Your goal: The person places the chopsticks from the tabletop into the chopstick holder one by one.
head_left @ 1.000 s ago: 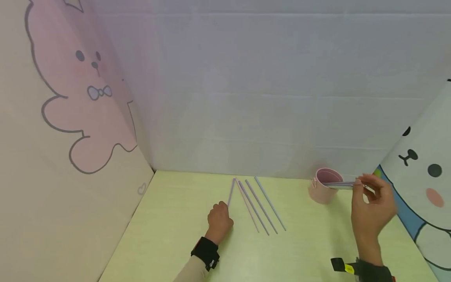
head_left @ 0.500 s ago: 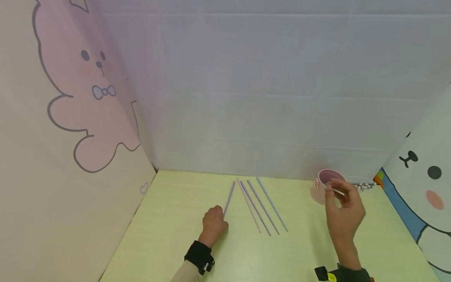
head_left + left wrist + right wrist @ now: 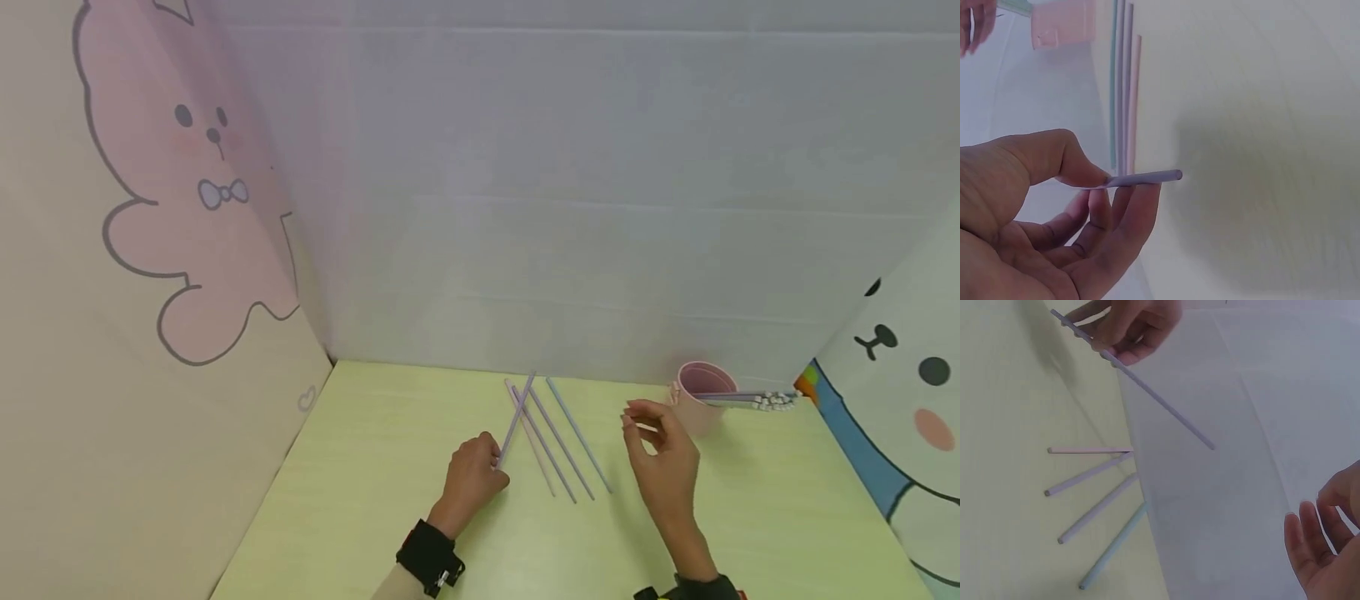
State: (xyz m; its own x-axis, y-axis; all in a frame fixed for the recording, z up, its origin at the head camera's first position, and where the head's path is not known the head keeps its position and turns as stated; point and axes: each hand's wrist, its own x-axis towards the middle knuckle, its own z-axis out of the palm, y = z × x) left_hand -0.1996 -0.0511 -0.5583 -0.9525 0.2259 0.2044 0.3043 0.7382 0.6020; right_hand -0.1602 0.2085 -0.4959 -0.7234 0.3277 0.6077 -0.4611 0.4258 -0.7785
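Note:
My left hand [image 3: 472, 475] pinches a purple straw [image 3: 1147, 178] between thumb and fingers. The straw is raised above the table, as its shadow in the right wrist view shows. Several more straws lie side by side on the table: a pink one [image 3: 1091, 450], purple ones [image 3: 557, 423] and a blue one [image 3: 579, 435]. My right hand [image 3: 663, 458] hovers between these straws and a pink bucket [image 3: 697, 417], fingers relaxed and holding nothing. A bundle of straws [image 3: 750, 400] leans far over the bucket's rim, pointing right with pale ends.
The light yellow table [image 3: 360, 500] ends at a pale back wall [image 3: 525, 208]. A wall with a pink bear print [image 3: 217, 250] stands at left, another with a white animal print [image 3: 915, 417] at right.
My right hand has let go of the straws at the bucket and moved left. My left hand has lifted its purple straw, which now crosses over the lying ones in the head view.

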